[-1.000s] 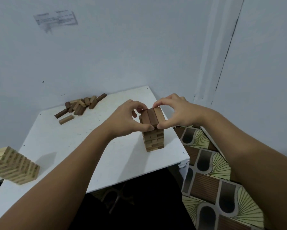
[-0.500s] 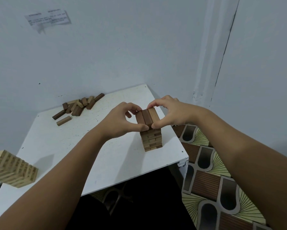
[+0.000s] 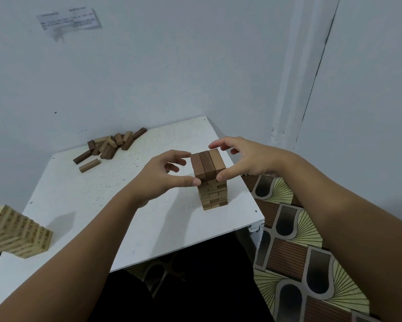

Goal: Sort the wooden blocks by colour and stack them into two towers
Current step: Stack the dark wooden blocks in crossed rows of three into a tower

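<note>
A dark brown block tower (image 3: 212, 191) stands near the right front corner of the white table (image 3: 116, 205). Its top layer (image 3: 208, 163) is three brown blocks side by side. My left hand (image 3: 163, 175) is at the tower's left, thumb tip touching the front of the top layer, fingers spread and off the wood. My right hand (image 3: 244, 159) is at its right, thumb tip against the front right corner, fingers arched over the back without gripping. A light wood tower (image 3: 16, 231) leans at the left edge. Several loose blocks (image 3: 109, 147) lie at the back.
The table sits in a corner of pale walls, with a paper note (image 3: 68, 19) taped high on the left wall. Patterned floor (image 3: 295, 240) lies to the right. One loose block (image 3: 89, 165) lies apart from the pile. Bare tabletop separates the towers.
Both hands pinched the top layer of the brown tower earlier. Now their fingers have opened away from it, and only the thumb tips stay at the front.
</note>
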Demonstrator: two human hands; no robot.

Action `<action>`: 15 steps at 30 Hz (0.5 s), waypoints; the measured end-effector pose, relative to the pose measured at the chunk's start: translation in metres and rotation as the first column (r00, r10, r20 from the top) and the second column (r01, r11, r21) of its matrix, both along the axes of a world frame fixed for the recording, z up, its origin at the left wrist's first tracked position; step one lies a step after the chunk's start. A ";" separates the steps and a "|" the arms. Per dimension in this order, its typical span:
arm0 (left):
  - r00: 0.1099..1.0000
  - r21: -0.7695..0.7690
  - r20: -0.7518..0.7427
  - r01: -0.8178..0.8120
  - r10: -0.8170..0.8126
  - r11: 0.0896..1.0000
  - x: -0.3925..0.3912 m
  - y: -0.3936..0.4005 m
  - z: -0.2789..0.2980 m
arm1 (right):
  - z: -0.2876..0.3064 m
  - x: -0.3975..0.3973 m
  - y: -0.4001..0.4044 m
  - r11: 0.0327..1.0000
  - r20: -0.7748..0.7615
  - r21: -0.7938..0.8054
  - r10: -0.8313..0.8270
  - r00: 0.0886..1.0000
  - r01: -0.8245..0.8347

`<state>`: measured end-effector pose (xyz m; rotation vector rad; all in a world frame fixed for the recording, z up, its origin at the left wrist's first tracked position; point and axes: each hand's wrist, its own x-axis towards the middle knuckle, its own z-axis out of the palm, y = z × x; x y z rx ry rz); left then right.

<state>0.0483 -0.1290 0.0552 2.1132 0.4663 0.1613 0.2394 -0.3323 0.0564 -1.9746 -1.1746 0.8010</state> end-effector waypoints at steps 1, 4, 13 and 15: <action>1.000 -0.017 0.007 0.000 0.000 1.000 0.001 0.000 0.000 | 0.000 0.000 0.000 1.000 0.000 0.003 0.003 1.000 -0.003; 1.000 -0.048 0.023 0.005 -0.004 0.999 0.005 0.001 0.002 | 0.001 0.000 0.001 1.000 -0.003 0.008 0.008 1.000 -0.008; 0.999 -0.087 0.007 0.043 -0.043 0.995 0.009 0.001 0.001 | -0.002 0.000 0.006 1.000 -0.035 0.022 0.001 0.999 0.000; 0.999 -0.085 0.003 0.049 -0.048 0.995 0.009 0.000 -0.001 | -0.004 0.001 0.007 1.000 -0.032 0.019 0.007 0.999 -0.006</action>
